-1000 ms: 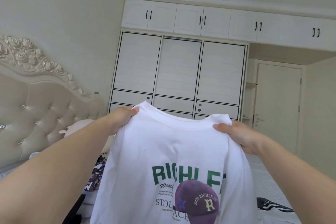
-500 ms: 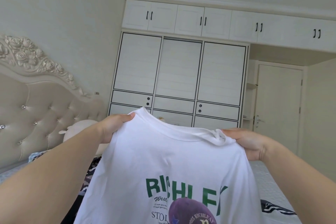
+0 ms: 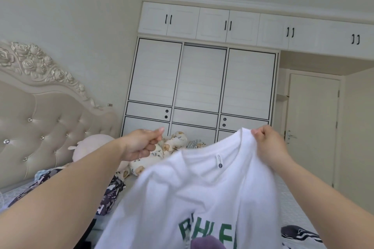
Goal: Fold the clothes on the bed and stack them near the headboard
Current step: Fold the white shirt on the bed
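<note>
The right hand (image 3: 269,147) pinches the shirt (image 3: 202,194) by its collar, mid-frame above the bed (image 3: 293,206), while the left hand (image 3: 141,144), fingers curled on nothing, hovers left of it before the headboard (image 3: 40,123).

The white T-shirt (image 3: 202,198) hid most of the bed; its green lettering was cut off at the bottom edge, and its left shoulder was motion-blurred.
</note>
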